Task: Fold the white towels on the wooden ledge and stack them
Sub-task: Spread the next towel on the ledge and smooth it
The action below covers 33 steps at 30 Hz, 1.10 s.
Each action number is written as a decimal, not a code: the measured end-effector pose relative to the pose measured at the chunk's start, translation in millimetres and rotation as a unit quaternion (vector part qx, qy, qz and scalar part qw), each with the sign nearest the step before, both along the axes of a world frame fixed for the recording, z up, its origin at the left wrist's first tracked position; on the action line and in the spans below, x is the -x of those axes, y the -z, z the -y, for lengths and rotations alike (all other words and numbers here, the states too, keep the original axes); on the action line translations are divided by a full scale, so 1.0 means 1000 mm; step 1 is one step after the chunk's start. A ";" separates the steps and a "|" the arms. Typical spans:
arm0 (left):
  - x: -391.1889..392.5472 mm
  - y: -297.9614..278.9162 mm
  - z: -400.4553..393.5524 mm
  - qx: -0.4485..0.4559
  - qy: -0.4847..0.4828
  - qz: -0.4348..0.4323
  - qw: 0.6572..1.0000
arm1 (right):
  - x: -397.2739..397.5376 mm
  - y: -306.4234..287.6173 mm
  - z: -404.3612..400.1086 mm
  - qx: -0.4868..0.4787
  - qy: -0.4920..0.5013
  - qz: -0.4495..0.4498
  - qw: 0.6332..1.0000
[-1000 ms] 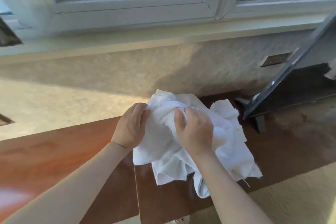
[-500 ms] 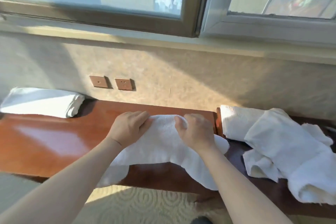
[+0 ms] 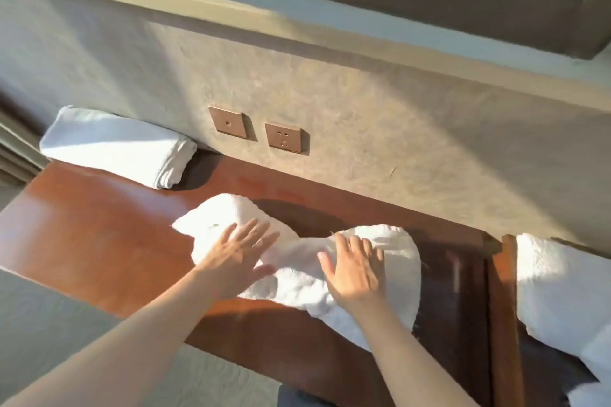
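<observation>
A white towel (image 3: 297, 277) lies spread and rumpled across the middle of the wooden ledge (image 3: 99, 235), its near right part hanging over the front edge. My left hand (image 3: 236, 259) rests flat on its left part, fingers spread. My right hand (image 3: 355, 269) lies flat on its right part, fingers apart. A folded white towel (image 3: 115, 145) sits at the far left of the ledge against the wall. More unfolded white towels (image 3: 562, 291) are heaped at the right edge of the view.
Two bronze wall sockets (image 3: 256, 130) are set in the wall just above the ledge. A window sill (image 3: 297, 23) runs overhead. A seam (image 3: 502, 307) divides the ledge at the right. Carpet (image 3: 49, 317) lies below the front edge.
The towel went from being gripped at its top edge to lying on the ledge. Both hands have opened flat on it and moved apart. The view has tilted left.
</observation>
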<state>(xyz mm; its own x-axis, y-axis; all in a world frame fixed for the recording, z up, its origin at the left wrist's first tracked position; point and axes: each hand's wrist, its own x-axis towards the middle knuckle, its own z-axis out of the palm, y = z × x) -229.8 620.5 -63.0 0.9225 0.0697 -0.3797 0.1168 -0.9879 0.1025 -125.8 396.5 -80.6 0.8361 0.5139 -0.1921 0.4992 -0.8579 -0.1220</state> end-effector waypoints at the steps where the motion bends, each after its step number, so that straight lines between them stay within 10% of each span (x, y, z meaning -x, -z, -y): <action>1: 0.003 0.019 -0.003 0.016 -0.025 -0.049 0.998 | -0.001 0.019 -0.002 0.026 0.004 -0.059 0.998; 5: 0.000 0.050 -0.008 0.068 -0.004 -0.077 0.995 | 0.007 0.066 -0.016 0.032 -0.003 -0.181 0.983; 18: -0.026 0.138 -0.059 0.007 0.107 0.000 0.994 | 0.024 0.130 -0.090 0.010 0.103 -0.078 0.992; 33: -0.012 0.179 -0.082 0.179 0.131 0.145 0.964 | 0.040 0.170 -0.107 -0.060 0.158 0.128 0.977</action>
